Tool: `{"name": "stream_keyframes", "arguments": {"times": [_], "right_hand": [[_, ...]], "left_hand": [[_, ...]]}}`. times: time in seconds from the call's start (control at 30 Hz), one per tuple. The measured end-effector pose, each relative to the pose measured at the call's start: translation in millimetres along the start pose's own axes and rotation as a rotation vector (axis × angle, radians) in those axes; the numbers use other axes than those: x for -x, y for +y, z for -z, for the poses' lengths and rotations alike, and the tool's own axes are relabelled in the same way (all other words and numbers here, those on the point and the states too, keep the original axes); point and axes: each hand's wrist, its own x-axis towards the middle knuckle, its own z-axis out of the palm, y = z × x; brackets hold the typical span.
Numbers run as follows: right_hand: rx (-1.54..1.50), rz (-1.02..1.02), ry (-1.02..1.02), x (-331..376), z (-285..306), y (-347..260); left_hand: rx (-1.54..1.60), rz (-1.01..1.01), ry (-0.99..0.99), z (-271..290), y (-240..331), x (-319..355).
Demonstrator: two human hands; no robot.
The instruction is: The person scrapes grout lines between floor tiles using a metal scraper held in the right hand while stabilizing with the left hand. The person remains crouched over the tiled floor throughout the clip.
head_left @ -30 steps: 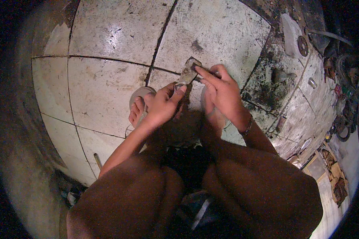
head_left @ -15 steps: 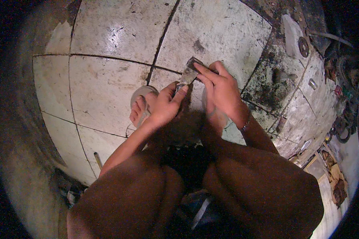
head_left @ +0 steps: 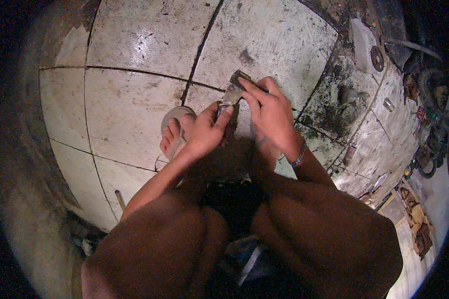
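Observation:
My left hand (head_left: 208,130) is closed around the near end of a grey metal piece (head_left: 232,93), with the thumb on top of its rounded, shiny end. The piece slants up and away, flat and worn; its exact kind I cannot make out. At its far end lies a small dark block-like piece (head_left: 239,76). My right hand (head_left: 273,112) presses its forefinger on this dark piece, its other fingers bent beneath. Whether the two pieces are joined is unclear. Both hands are above the tiles, between my sandalled feet (head_left: 172,134).
Stained white floor tiles (head_left: 139,99) spread out ahead. To the right are a black-smeared patch (head_left: 334,107), a dark disc with holes (head_left: 377,59), a small metal cylinder (head_left: 388,104), and a heap of hoses and parts (head_left: 429,149). A thin rod (head_left: 120,199) lies at left.
My right forearm and wrist have shifted slightly left. The right forefinger has slid a little along the dark piece. My left hand keeps its grip.

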Motion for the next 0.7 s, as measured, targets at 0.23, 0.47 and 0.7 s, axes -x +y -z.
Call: {"name": "stream_keyframes", "arguments": {"times": [0.23,0.47,0.7], "right_hand": [[0.04,-0.006,-0.002,6,-7,-1],[0.149,-0.182,0.27,-18,32,3],[0.021,-0.015,-0.038,11,11,-4]], "left_hand": [[-0.082,-0.038,0.071,-5,-13,0],[-0.036,-0.1,0.101,-6,-13,6],[-0.078,-0.062,0.054,-5,-14,1]]}}
